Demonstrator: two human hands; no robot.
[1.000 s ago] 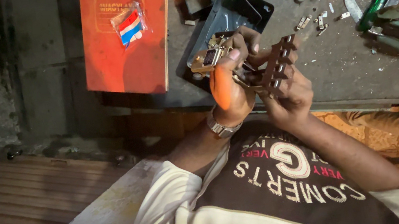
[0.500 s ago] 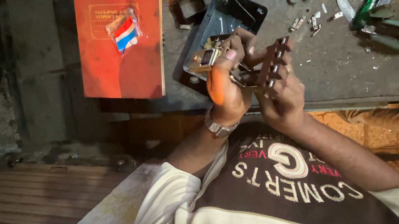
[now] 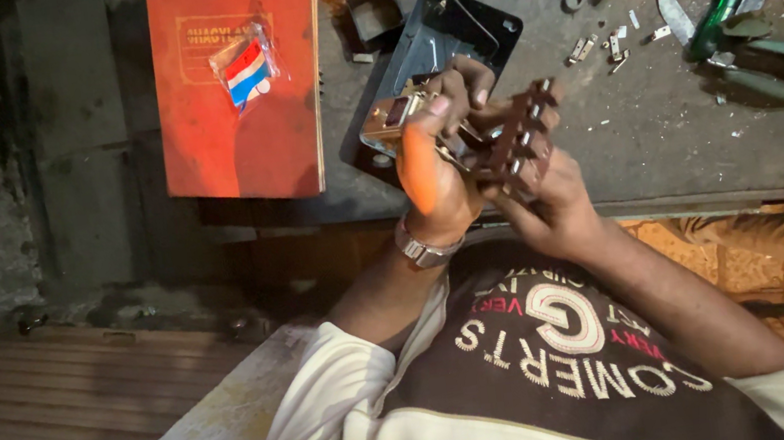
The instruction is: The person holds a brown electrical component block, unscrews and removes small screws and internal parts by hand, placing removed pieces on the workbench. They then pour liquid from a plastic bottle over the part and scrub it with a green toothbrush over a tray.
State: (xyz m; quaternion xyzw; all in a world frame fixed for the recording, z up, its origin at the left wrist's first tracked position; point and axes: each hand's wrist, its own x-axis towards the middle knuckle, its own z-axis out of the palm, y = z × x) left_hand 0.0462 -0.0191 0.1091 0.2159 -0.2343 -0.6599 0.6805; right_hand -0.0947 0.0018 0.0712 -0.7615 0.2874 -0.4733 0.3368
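Right now I'm gripping the small brass-and-steel lock body (image 3: 399, 118) in my left hand (image 3: 432, 179) — its long axis slanting up-left — while my right hand (image 3: 540, 195) is clasping the brown studded piece (image 3: 522, 132) just beside it.

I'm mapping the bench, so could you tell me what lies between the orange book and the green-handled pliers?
In the head view, the black tray and small loose metal bits.

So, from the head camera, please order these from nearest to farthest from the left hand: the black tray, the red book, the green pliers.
1. Black tray, just beyond the left hand.
2. Red book, on the left.
3. Green pliers, far right.
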